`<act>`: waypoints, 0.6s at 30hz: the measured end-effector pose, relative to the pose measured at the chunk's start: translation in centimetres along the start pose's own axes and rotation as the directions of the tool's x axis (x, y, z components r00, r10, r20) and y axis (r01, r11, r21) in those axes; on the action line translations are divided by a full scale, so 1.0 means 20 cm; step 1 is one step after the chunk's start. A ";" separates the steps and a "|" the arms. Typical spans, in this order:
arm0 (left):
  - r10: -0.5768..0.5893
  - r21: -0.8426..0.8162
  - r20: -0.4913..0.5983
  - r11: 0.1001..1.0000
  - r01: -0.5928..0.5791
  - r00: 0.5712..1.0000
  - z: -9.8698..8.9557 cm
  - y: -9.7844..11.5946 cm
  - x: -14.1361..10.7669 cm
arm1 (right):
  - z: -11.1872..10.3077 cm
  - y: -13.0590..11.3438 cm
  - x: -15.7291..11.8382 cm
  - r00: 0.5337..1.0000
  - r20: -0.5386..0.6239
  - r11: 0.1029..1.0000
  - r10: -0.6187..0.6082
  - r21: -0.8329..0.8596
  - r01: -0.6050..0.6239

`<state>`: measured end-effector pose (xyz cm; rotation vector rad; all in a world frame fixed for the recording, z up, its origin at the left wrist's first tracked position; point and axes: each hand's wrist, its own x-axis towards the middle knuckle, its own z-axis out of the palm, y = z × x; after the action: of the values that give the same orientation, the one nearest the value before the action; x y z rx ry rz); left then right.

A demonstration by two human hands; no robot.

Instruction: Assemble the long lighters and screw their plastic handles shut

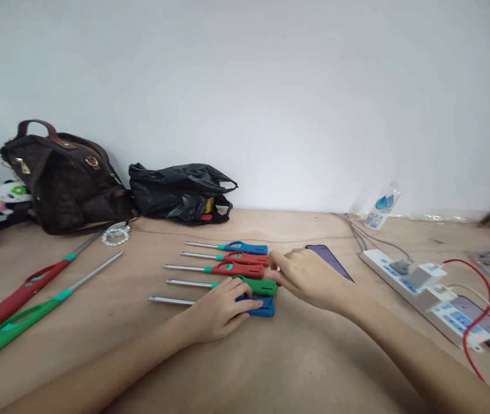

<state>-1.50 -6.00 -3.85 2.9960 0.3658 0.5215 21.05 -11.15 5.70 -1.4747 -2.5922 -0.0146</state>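
Several long-necked gas lighters lie in a row on the table, metal tips to the left. Nearest is a blue gas lighter, with my left hand over its handle, fingers bent down on it. Just behind it, the green gas lighter is partly covered by my left fingers. At the butt ends my right hand has curled fingers against a red gas lighter; its fingertips are partly hidden. Between that one and the green lies a second red gas lighter. A farther blue gas lighter ends the row.
At left lie another red lighter and green lighter, near a bead bracelet. A dark bag and black plastic bag stand behind. At right are a phone, power strip with cables, and bottle.
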 end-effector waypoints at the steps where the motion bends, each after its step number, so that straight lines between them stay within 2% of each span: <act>1: 0.001 0.003 0.002 1.000 -0.001 1.000 0.00 0.00 0.00 | 0.01 0.00 0.00 1.000 0.004 1.000 0.002 -0.009 -0.002; 7: 0.006 0.004 -0.001 1.000 -0.006 1.000 -0.01 0.00 0.01 | -0.04 0.04 -0.04 0.991 -0.037 0.975 -0.131 0.175 0.136; 14: 0.015 0.013 -0.029 1.000 -0.015 0.999 0.00 0.00 0.00 | 0.03 0.01 0.01 0.997 -0.059 0.999 -0.045 -0.030 0.043; 18: 0.021 0.028 -0.037 0.999 -0.020 0.999 0.00 0.00 0.00 | 0.02 0.00 0.00 0.988 -0.087 0.984 -0.126 0.114 0.135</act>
<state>-1.50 -6.04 -3.86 3.0226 0.3486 0.5800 21.03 -11.04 5.32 -1.2374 -2.5724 0.0635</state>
